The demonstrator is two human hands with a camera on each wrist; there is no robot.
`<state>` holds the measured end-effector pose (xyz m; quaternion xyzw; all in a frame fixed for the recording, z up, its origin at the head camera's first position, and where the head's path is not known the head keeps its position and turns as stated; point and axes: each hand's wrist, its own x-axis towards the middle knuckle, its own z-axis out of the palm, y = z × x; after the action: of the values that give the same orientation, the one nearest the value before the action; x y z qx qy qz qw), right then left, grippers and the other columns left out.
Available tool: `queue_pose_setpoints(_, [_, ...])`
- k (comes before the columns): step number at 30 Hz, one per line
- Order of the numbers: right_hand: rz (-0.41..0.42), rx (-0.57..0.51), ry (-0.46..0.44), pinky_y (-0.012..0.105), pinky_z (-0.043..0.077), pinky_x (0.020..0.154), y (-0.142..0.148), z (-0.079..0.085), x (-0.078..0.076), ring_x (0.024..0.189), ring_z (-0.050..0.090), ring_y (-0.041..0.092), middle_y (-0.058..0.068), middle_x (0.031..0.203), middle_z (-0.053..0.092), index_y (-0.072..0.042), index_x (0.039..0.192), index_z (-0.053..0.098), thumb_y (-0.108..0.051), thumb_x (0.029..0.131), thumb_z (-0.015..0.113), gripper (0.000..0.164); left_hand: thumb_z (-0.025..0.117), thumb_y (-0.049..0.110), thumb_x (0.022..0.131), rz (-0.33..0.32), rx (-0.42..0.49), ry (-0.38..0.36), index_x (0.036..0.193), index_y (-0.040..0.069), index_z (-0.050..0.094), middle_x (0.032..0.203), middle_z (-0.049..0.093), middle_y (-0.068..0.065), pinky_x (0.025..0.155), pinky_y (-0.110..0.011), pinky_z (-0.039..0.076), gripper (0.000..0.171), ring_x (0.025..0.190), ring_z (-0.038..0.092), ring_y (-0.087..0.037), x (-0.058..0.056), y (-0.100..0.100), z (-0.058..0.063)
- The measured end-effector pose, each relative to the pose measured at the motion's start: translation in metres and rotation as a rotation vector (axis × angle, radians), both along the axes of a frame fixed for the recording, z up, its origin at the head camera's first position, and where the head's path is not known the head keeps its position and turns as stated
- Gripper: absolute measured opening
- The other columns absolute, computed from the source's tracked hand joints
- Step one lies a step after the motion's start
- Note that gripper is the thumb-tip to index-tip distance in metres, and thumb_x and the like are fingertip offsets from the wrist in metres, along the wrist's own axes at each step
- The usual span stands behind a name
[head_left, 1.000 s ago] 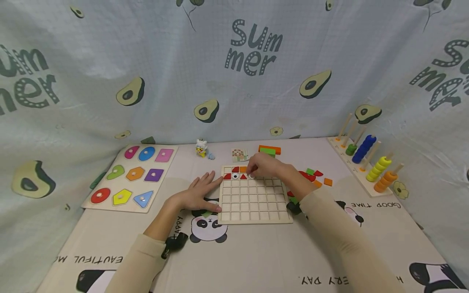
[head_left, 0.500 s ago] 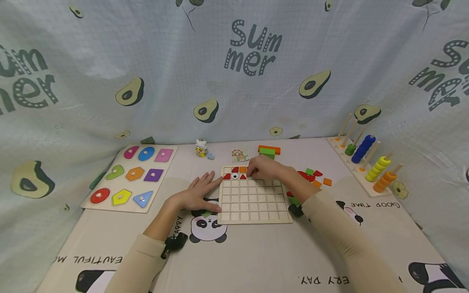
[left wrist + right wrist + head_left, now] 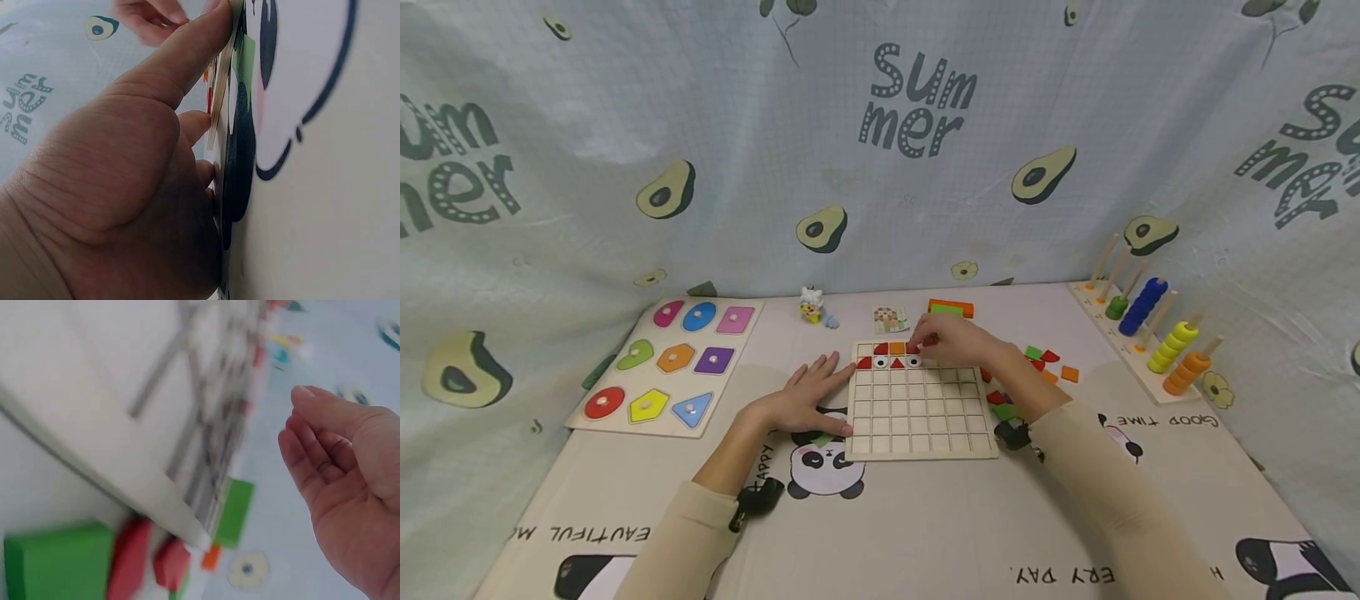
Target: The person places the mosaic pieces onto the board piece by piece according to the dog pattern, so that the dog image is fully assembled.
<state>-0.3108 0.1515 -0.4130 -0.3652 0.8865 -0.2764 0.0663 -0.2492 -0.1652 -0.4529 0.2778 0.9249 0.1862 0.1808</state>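
Observation:
A square wooden grid board (image 3: 922,417) lies before me. Its far rows hold coloured tiles, among them an orange square (image 3: 897,348), a red triangle (image 3: 897,362) and two white eye tiles, one being the right eye tile (image 3: 913,362). My left hand (image 3: 808,396) lies spread on the cloth, thumb and fingertips against the board's left edge. Over the far rows hovers my right hand (image 3: 955,340), fingers loosely bent beside a red tile (image 3: 912,349). In the right wrist view its thumb lies near the index fingertip, and I see no tile between them.
Loose red, green and orange tiles (image 3: 1070,374) lie right of the board. Behind it are a picture card (image 3: 891,319), stacked green and orange blocks (image 3: 951,305) and a small figurine (image 3: 811,305). A shape puzzle (image 3: 707,417) lies left; a peg counter (image 3: 1138,358) stands right.
My right hand has risen slightly and shifted right, uncovering the right eye tile and the red tile above it. The left hand has stayed in place.

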Motion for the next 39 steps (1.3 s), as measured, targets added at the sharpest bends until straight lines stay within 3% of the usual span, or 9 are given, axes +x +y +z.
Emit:
queue_pose_setpoints(5, [-0.114,-0.130,0.005,0.037,0.053,0.079,0.043,0.015,0.011,0.091,0.060,0.018,0.007,0.105,0.066,-0.012,0.112,0.070,-0.012,0.088,0.070,0.024,0.067,0.068,0.074,0.005,0.009,-0.007,0.155,0.027,0.013,0.162,-0.003,-0.008,0.117,-0.052,-0.005,0.106,0.147,-0.010,-0.029,0.000,0.001,0.001])
queue_pose_setpoints(10, [-0.256,-0.075,-0.027,0.034,0.052,0.075,0.082,0.010,0.017,0.088,0.056,0.018,0.005,0.104,0.067,-0.012,0.114,0.069,-0.015,0.088,0.070,0.026,0.066,0.068,0.074,0.002,-0.001,-0.010,0.155,0.027,0.012,0.162,-0.004,-0.008,0.117,-0.052,-0.005,0.106,0.147,-0.011,-0.028,0.001,0.000,0.001])
queue_pose_setpoints(13, [-0.295,-0.032,-0.080,0.034,0.051,0.068,0.094,0.001,0.017,0.085,0.054,0.021,0.006,0.102,0.067,-0.010,0.115,0.070,-0.012,0.090,0.068,0.026,0.066,0.069,0.074,0.002,0.001,-0.009,0.155,0.027,0.012,0.162,-0.004,-0.008,0.117,-0.052,-0.005,0.105,0.147,-0.011,-0.028,0.000,0.000,0.000])
queue_pose_setpoints(16, [-0.306,-0.011,-0.182,0.033,0.049,0.061,0.098,-0.010,0.014,0.080,0.051,0.024,0.006,0.095,0.064,-0.012,0.116,0.070,-0.011,0.090,0.067,0.026,0.066,0.069,0.074,0.002,0.005,-0.002,0.155,0.027,0.013,0.162,-0.003,-0.008,0.117,-0.052,-0.005,0.106,0.147,-0.010,-0.028,0.000,0.000,-0.002])
queue_pose_setpoints(20, [-0.311,-0.002,-0.278,0.032,0.047,0.064,0.099,-0.021,0.011,0.082,0.049,0.024,0.008,0.104,0.064,-0.012,0.116,0.070,-0.010,0.090,0.066,0.026,0.066,0.069,0.074,0.004,0.008,0.002,0.155,0.027,0.013,0.162,-0.003,-0.008,0.117,-0.052,-0.005,0.106,0.147,-0.010,-0.029,0.000,0.000,-0.002])
queue_pose_setpoints(24, [-0.332,-0.008,-0.283,0.031,0.047,0.069,0.101,-0.024,0.011,0.088,0.050,0.024,0.008,0.113,0.064,-0.010,0.113,0.071,-0.007,0.089,0.067,0.025,0.066,0.068,0.074,0.002,0.009,0.005,0.155,0.026,0.014,0.162,-0.003,-0.009,0.117,-0.053,-0.005,0.106,0.147,-0.010,-0.029,0.000,0.001,-0.001])
queue_pose_setpoints(31, [-0.336,-0.054,-0.315,0.033,0.045,0.059,0.103,-0.023,0.012,0.073,0.050,0.026,0.010,0.082,0.057,-0.010,0.099,0.066,-0.009,0.086,0.072,0.015,0.066,0.069,0.074,0.004,0.012,-0.002,0.155,0.027,0.013,0.162,-0.003,-0.008,0.117,-0.052,-0.005,0.106,0.147,-0.010,-0.030,-0.001,0.001,-0.001])
queue_pose_setpoints(39, [-0.306,-0.074,-0.330,0.031,0.043,0.055,0.107,-0.024,0.011,0.066,0.050,0.024,0.008,0.079,0.059,-0.006,0.087,0.064,-0.010,0.085,0.073,0.011,0.065,0.070,0.074,-0.002,-0.006,0.004,0.155,0.028,0.012,0.162,-0.003,-0.007,0.117,-0.052,-0.005,0.106,0.147,-0.010,-0.029,-0.001,0.001,-0.002])
